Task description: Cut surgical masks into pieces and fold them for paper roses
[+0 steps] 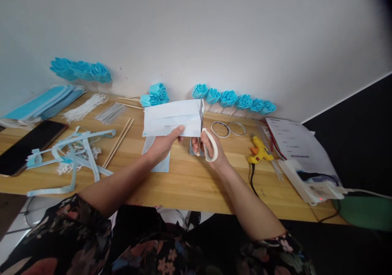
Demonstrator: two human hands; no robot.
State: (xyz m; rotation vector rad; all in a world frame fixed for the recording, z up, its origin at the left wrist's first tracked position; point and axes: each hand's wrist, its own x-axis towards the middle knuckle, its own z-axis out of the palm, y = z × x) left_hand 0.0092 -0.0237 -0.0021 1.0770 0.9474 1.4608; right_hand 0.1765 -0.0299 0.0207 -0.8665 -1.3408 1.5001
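Note:
My left hand grips a pale blue and white face mask by its lower edge, thumb on top and fingers underneath. In my right hand is a pair of scissors with white handles. Their blades run upward along the right edge of the mask. Below the hands another pale blue mask piece lies flat on the wooden table, partly covered by the left hand. A small bluish item beneath the right hand is mostly hidden.
Blue mask flowers on sticks lean against the wall. At left are cut strips, a phone, stacked masks and wooden sticks. At right are tape rolls, a yellow glue gun, papers and a power strip.

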